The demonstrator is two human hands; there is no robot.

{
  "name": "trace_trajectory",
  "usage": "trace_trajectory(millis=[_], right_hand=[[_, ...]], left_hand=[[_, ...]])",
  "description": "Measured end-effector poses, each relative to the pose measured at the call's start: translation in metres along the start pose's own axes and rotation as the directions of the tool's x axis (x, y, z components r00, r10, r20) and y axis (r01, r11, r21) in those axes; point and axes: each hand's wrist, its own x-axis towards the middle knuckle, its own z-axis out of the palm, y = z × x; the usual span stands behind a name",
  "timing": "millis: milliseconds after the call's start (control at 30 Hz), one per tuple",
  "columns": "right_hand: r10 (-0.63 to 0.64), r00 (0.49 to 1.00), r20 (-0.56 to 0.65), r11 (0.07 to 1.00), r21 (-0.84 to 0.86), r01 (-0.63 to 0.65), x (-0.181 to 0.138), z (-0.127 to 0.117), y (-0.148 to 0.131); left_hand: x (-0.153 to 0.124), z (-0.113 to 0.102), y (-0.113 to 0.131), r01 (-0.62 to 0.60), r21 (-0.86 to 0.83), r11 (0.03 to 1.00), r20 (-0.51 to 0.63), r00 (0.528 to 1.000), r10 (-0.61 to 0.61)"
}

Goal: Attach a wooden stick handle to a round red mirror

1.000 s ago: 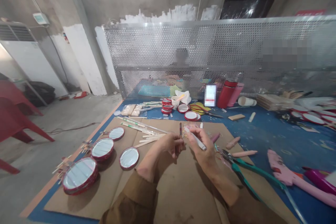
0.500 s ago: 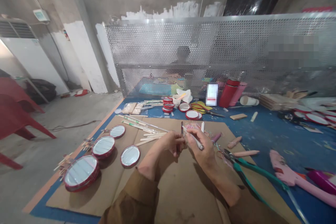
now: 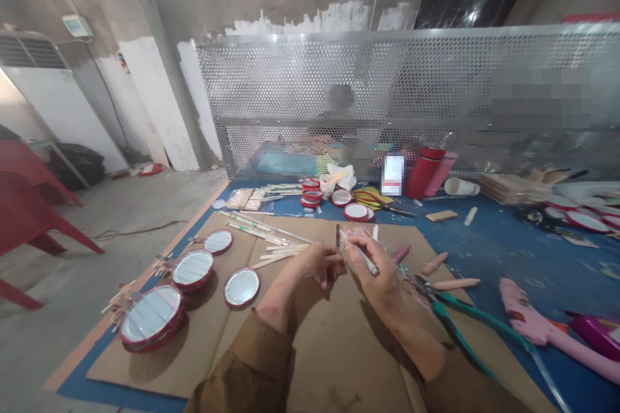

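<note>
Left hand [image 3: 320, 264] pinching a thin dark stick [image 3: 338, 237] upright, right hand [image 3: 375, 264] gripping a white pen [image 3: 361, 253] right against it, all over the cardboard sheet [image 3: 314, 348] near round red-rimmed mirrors [image 3: 194, 269].

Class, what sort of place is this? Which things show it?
Likely a craft workshop: red-rimmed discs and wooden sticks on cardboard, green-handled pliers, left hand holding a thin stick, right hand a white pen.

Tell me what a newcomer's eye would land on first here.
The two hands at the centre stand out first. The left hand pinches a thin stick upright, and the right hand holds a white pen beside it, over a cardboard sheet. Next come the red-rimmed round discs lined along the sheet's left side, and the perforated metal screen across the back.
</note>
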Motion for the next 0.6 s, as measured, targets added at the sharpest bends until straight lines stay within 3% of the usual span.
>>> trace_trajectory(millis=[333,500,600], right_hand=[[0.019,1.000,0.008,1.000,-0.005,-0.019,-0.0005,0.0005,0.0008],[0.024,1.000,0.009,1.000,0.013,-0.025,-0.0010,0.0023,0.0005],[0.019,1.000,0.000,1.000,0.014,-0.019,-0.0013,0.0022,0.0003]], left_hand=[[0.0009,-0.0008,-0.0012,0.027,0.050,0.998,-0.007,1.000,-0.027],[0.0027,-0.0042,-0.0063,-0.042,0.006,0.999,0.056,0.998,0.041],[0.0035,-0.0048,-0.0058,-0.004,0.019,1.000,0.082,0.997,0.003]])
